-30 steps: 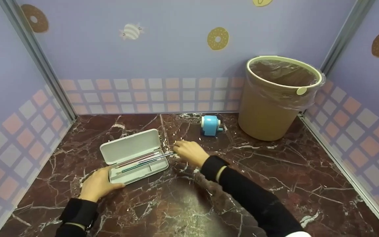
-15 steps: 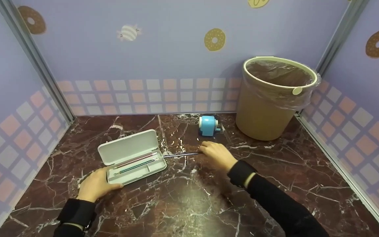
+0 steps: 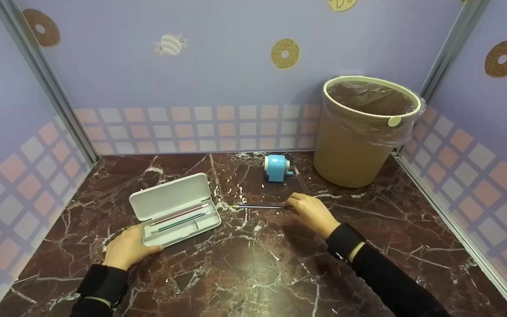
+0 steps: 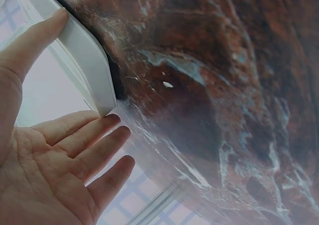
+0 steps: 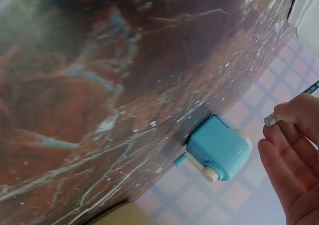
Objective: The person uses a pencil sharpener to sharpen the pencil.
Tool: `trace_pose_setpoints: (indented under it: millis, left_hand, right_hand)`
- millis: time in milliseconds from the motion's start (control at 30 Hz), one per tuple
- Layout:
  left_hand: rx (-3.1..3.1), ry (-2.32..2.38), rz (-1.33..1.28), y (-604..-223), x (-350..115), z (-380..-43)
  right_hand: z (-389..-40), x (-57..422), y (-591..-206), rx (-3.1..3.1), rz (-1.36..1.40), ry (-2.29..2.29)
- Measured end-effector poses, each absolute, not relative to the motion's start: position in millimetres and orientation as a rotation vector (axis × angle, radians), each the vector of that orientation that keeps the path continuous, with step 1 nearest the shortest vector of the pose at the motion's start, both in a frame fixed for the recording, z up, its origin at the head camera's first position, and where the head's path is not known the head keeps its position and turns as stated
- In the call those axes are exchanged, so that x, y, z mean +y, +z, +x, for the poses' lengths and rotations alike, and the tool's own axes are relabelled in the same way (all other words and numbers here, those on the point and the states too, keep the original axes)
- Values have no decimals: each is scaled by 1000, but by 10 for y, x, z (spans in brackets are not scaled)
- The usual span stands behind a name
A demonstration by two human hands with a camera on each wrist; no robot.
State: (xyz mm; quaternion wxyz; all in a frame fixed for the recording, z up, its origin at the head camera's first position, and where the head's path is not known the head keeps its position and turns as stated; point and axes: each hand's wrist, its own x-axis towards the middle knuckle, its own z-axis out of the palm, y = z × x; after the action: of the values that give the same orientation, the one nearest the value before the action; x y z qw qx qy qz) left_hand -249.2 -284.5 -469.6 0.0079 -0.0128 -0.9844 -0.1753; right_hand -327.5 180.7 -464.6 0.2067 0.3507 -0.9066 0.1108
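My right hand [image 3: 313,213] pinches a dark pencil [image 3: 262,206] by one end. In the head view the pencil lies nearly level, its sharpened tip toward the pencil case. The right wrist view shows a silvery pencil end [image 5: 271,119] between thumb and finger. The open white pencil case [image 3: 209,221] stands on the left with its lid raised, a reddish pencil [image 3: 178,214] and a teal pencil [image 3: 181,222] inside. My left hand [image 3: 126,248] rests against the case's left end, thumb along its front wall and the other fingers extended, as the left wrist view confirms.
A blue crank pencil sharpener [image 3: 276,168] stands behind my right hand. A tan bin [image 3: 350,154] with a clear liner is at the back right. Pale shavings [image 3: 237,190] lie scattered over the dark marbled tabletop [image 3: 236,273]. Patterned wall panels enclose the back and sides.
My right hand has moved right, drawing the pencil out from over the case until its tip is clear of it. The left hand stays at the case's end.
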Motion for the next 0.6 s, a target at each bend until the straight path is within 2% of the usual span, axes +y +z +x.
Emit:
trace_pose_setpoints:
  millis: [333, 600]
  left_hand:
    - [-3046, -444, -37, -4581, -2684, -2423]
    - [-2963, -571, -190, -4339, -2215, -2427]
  right_hand:
    - [-3200, 1887, -4686, -2556, 937, 400]
    - [-3138, 1900, -4728, -2535, 917, 590]
